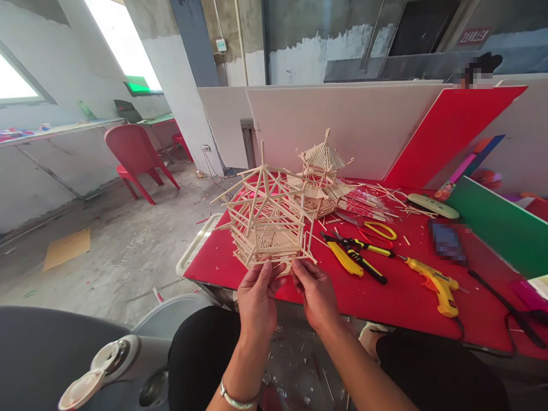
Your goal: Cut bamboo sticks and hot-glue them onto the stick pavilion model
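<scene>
An unfinished-looking pavilion model of thin wooden sticks [268, 222] stands at the red table's front edge, with an open roof frame and an upright stick on top. My left hand [259, 294] is closed at its lower front edge, thumb uppermost. Facing it, my right hand [314, 291] pinches the same edge a little to the right. My fingers hide part of the base, so I cannot make out whether a loose stick is also between them. Behind stands a second stick pavilion [324, 160] with a covered roof and tiered eaves.
On the red table [398, 302] lie a yellow cutter knife [346, 258], black-and-yellow pliers [363, 260], yellow-handled scissors [380, 229], a yellow glue gun [434, 282] and bundled sticks [368, 204]. A green board [496, 222] borders the right. A flask [124, 357] is at lower left.
</scene>
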{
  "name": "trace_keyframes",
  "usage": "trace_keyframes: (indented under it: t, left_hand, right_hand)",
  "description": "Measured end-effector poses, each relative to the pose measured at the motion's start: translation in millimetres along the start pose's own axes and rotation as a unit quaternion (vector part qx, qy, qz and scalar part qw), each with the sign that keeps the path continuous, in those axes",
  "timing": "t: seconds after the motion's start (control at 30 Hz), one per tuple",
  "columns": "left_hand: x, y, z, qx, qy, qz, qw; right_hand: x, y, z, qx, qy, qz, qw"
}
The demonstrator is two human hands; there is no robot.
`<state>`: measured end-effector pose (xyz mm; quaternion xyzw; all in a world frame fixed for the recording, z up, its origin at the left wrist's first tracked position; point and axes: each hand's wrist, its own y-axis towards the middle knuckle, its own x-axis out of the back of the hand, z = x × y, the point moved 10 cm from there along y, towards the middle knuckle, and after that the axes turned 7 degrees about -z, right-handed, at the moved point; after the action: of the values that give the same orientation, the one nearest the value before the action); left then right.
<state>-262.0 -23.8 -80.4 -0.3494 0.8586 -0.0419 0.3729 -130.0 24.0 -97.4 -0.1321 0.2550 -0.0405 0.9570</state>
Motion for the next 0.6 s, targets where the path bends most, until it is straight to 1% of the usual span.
trace_keyframes:
  t: [0.23,0.43,0.53,0.6]
  left_hand:
    - [-13.4,-1,8,0.023,0.037,0.040,0.998]
    - [-11.5,1,8,0.011,0.041,0.018,0.999]
    - [-12.7,1,8,0.006,0.041,0.022,0.999]
    - [-14.0,1,8,0.008,0.037,0.024,0.999]
  right_hand:
    - [0,1,-1,-0.006,0.009,-0.007,1.000]
    - [-4,0,4,0.001,-0.001,0.008,1.000]
    - [-6,-6,7,0.000,-0.032,0.034,0.999]
    - [-1,-11,10,0.005,-0.066,0.047,0.997]
